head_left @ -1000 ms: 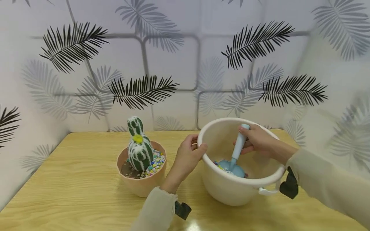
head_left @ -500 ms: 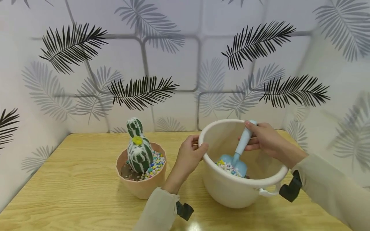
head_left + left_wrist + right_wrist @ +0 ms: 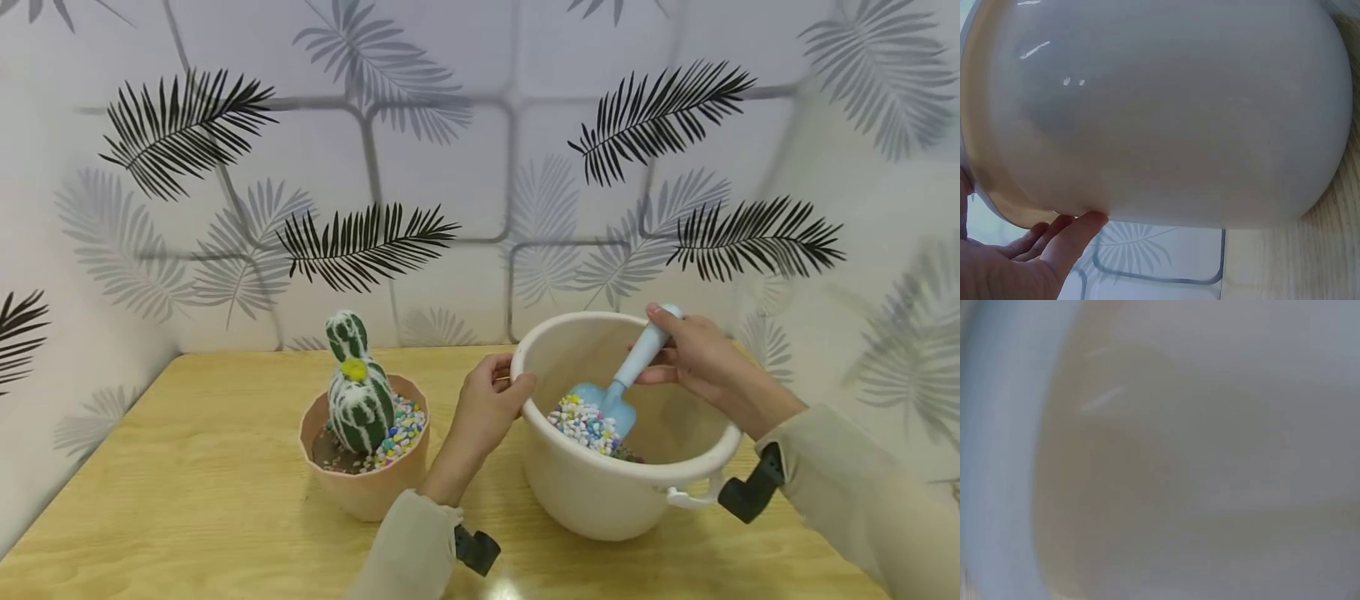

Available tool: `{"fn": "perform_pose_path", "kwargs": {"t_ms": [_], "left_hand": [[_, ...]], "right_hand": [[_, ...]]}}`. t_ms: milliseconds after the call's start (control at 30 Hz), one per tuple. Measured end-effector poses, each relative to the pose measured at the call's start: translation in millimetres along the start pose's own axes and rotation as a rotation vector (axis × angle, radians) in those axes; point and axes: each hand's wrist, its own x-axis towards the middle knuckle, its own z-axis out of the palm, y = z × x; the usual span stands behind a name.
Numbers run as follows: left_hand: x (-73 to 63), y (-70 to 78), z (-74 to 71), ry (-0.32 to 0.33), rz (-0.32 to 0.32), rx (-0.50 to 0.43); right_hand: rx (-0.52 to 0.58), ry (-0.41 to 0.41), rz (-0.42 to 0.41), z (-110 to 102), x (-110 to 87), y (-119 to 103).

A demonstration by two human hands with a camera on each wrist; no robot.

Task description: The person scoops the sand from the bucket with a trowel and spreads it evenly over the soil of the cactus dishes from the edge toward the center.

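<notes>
Your right hand has its fingers wrapped round the upper handle of a light-blue, smooth plastic scoop, thumb near the top end. Handle straight and rounded, slimmer neck below, broad blade at the bottom; it leans, top toward your right, blade down inside a large off-white, round, glossy bucket. Bucket stands right of centre on a pale yellow wood-grain bench; thick rolled rim, white handle on the near right side. Your left hand grips the bucket's left rim, fingers against the outer wall, as your left wrist view also shows. Inside, small multicoloured pebbles, mostly white with yellow, pink, blue and purple, heap on the left beside the blade; how many sit on it you cannot tell. Small dark brownish patch at the bottom, near side. Left of your left hand, a peach-coloured, faceted round pot holds a green, white-ribbed, fuzzy cactus with a yellow flower. Similar coloured pebbles fill its right side; brown soil-like surface shows at left with a few scattered bits. Your right wrist view is blurred, pale bucket surface only.
</notes>
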Motion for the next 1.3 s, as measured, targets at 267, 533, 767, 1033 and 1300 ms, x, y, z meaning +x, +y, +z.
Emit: {"fn": "perform_pose_path", "kwargs": {"t_ms": [267, 533, 767, 1033, 1300], "left_hand": [[-6.0, 4.9, -6.7, 0.061, 0.160, 0.099], [-10.9, 4.9, -5.9, 0.162, 0.218, 0.173], [-16.1, -0.1, -10.1, 0.162, 0.235, 0.138], [-22.0, -1.1, -16.4, 0.171, 0.238, 0.169], [-24.4, -3.7, -20.5, 0.142, 0.258, 0.177]], "right_hand": [[0.159, -0.027, -0.048, -0.5, -6.9, -3.8], [0.387, -0.022, -0.035, -4.8, -12.5, -7.9], [0.526, 0.009, -0.037, -13.6, -18.0, -9.5], [0.605, 0.024, -0.070, -22.3, -28.5, -8.8], [0.750, 0.014, -0.081, -28.0, -38.4, -2.8]]}}
